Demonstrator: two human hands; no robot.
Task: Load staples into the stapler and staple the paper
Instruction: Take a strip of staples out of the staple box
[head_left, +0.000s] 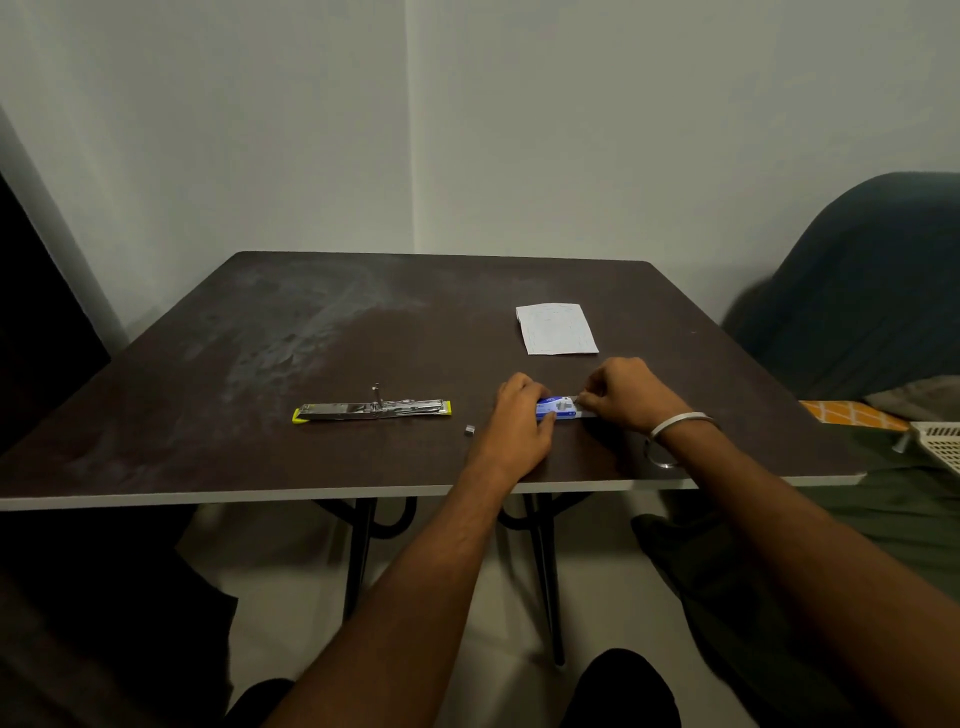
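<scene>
A small blue and white staple box (558, 407) lies on the dark table (363, 322) near its front right. My left hand (519, 421) is closed around the box's left end. My right hand (626, 389) pinches the box's right end, where a white inner part shows. The stapler (371, 409) lies fully swung open flat, silver with yellow-green ends, to the left of my hands. A tiny metal strip of staples (469, 429) rests between the stapler and my left hand. A white sheet of paper (556, 328) lies beyond my hands.
The table's front edge (260, 498) runs just below my wrists. A dark chair (857, 291) stands to the right, with a white basket (940, 441) and an orange patterned cloth (852, 414) beside it. A wall lies behind the table.
</scene>
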